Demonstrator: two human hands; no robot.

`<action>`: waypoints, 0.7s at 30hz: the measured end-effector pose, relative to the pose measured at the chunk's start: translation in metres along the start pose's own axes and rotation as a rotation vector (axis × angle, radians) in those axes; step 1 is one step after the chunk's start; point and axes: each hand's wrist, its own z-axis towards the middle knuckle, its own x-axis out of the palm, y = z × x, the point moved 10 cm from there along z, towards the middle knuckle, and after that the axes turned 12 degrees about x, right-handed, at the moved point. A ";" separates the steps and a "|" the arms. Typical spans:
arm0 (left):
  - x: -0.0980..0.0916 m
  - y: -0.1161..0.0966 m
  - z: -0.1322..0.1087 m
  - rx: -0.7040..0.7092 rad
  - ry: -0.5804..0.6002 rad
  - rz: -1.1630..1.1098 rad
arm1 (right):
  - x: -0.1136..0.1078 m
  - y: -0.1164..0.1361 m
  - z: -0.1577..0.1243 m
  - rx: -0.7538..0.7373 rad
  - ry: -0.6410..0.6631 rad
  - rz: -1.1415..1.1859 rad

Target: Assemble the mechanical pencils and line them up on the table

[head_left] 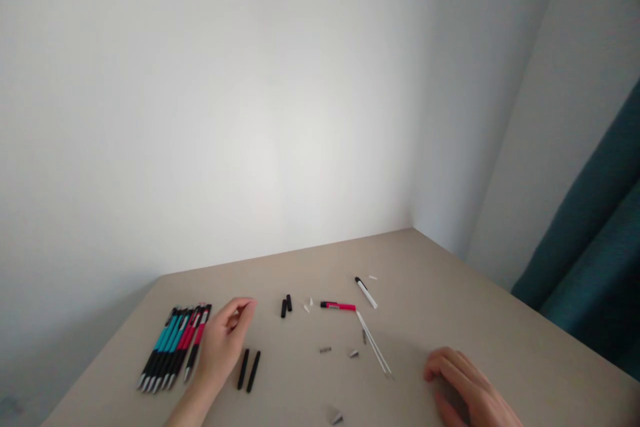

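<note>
My left hand [225,340] is above the table, thumb and index finger pinched together; anything between the tips is too small to make out. Just left of it lies a row of click pens [173,350], some teal and some red, with black grips. A single red pen [197,343] is closest to the hand. Two black grip sleeves [249,371] lie right of my wrist. My right hand [465,387] rests on the table at the lower right, fingers loosely curled and thumb apart, with nothing visible in it. White ink refills [374,343] lie to its left.
Mid-table are a red pen barrel [339,306], a white barrel [367,293], two short black pieces [286,305], small white bits [308,305], springs [325,349] and metal tips [354,353]. A wall [300,113] borders the table [300,273]; a teal curtain [585,240] hangs right.
</note>
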 end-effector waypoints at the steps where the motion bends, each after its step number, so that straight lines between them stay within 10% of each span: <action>1: -0.004 0.012 -0.001 -0.029 -0.018 -0.002 | 0.001 0.006 0.007 -0.004 0.011 0.009; 11: 0.011 0.009 -0.012 -0.032 0.108 -0.014 | 0.040 0.067 0.147 0.023 -0.019 -0.062; 21: 0.012 0.015 -0.012 -0.031 0.138 0.013 | 0.009 -0.003 0.165 0.352 -0.222 -0.106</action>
